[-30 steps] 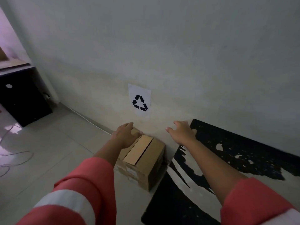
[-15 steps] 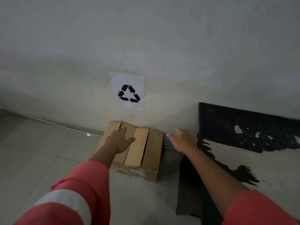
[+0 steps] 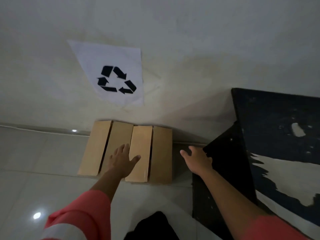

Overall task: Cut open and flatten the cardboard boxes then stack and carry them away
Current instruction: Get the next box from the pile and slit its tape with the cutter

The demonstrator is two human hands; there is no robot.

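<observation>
Cardboard boxes (image 3: 161,153) are sitting on the tiled floor (image 3: 34,153) directly below the recycling sign (image 3: 117,75). Their far edge is lying against the foot of the wall (image 3: 190,40) on which the sign is hanging. Their top is showing 4 long tan panels side by side, with dark gaps between them.

Straight below the sign, the left hand (image 3: 121,161) is resting palm down across the 2 middle panels. Its fingers are lying straight and spread apart, the thumb is pointing right, and it is gripping nothing.

Below and to the right of the sign, the right hand (image 3: 197,160) is hovering just beside the boxes' right edge. It is palm down, with the thumb sticking out toward the boxes and the fingers loosely apart, holding nothing. The fingertips are reaching the near corner of a black board (image 3: 277,122); whether they are touching it I cannot tell.

That board is standing to the right of the sign, its dark surface showing white flaked patches. Well below the sign, 2 coral sleeves (image 3: 78,219) are showing at the bottom edge, the left one carrying a pale band.
</observation>
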